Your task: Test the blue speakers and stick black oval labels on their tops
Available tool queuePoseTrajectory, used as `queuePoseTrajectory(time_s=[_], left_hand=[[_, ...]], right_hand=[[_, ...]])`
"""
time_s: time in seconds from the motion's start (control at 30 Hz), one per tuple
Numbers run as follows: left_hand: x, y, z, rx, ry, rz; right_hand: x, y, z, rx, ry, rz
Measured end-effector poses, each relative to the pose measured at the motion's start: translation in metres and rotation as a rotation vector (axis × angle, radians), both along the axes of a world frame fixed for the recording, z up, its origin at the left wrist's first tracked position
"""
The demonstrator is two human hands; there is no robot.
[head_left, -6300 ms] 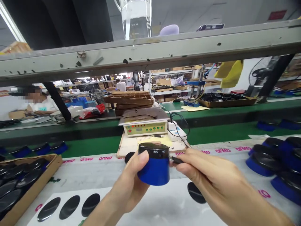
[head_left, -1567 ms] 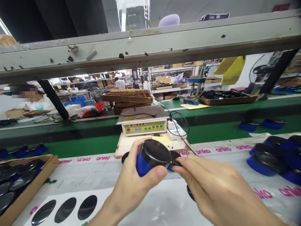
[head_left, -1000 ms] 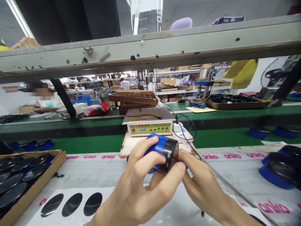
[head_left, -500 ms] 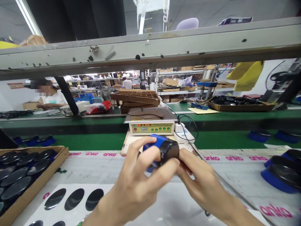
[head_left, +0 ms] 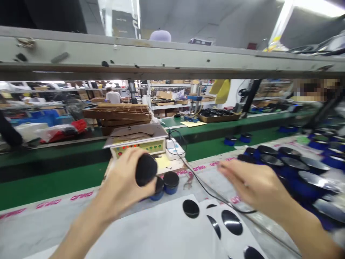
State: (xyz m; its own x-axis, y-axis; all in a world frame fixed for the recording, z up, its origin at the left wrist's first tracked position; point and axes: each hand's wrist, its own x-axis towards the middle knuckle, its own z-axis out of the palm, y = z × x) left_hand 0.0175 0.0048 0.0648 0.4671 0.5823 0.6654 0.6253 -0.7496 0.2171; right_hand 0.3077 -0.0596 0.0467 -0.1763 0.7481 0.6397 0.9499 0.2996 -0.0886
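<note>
My left hand (head_left: 125, 180) wraps round a round black piece (head_left: 146, 170), its flat dark face turned toward the camera. Just beyond that hand, two small blue and black round pieces (head_left: 171, 182) stand on the bench. My right hand (head_left: 250, 180) is raised over the bench to the right, fingers pressed together at the tips; whatever is between them, if anything, is too small to make out. Below the hands lie white sheets (head_left: 151, 230) with black round stickers (head_left: 191, 208).
Many blue and black round pieces (head_left: 293, 167) crowd the right side. A control box (head_left: 153, 146) with lit buttons sits behind my left hand, and a cable (head_left: 205, 185) runs across the bench. Overhead spans a metal shelf (head_left: 172, 57). A person (head_left: 113, 96) is in the background.
The view has swung to the right. My hands have moved apart; the right one has let go of the blue and black piece, and the left one holds a piece alone.
</note>
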Motion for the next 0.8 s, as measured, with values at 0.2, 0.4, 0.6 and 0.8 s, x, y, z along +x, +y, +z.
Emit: queuePoseTrajectory(time_s=[0.2, 0.4, 0.6, 0.8], left_hand=[[0.077, 0.014, -0.030, -0.372, 0.199, -0.312], [0.117, 0.037, -0.080, -0.473, 0.321, -0.287], [0.102, 0.033, -0.073, -0.570, 0.232, -0.316], [0.078, -0.017, -0.027, -1.006, -0.444, -0.681]], right_hand=[[0.093, -0.004, -0.040, -0.286, 0.249, -0.920], [0.098, 0.018, -0.080, -0.430, 0.279, -1.030], [0.083, 0.023, -0.063, -0.389, 0.387, -0.810], [-0.017, -0.004, 0.010, -0.248, 0.431, -0.020]])
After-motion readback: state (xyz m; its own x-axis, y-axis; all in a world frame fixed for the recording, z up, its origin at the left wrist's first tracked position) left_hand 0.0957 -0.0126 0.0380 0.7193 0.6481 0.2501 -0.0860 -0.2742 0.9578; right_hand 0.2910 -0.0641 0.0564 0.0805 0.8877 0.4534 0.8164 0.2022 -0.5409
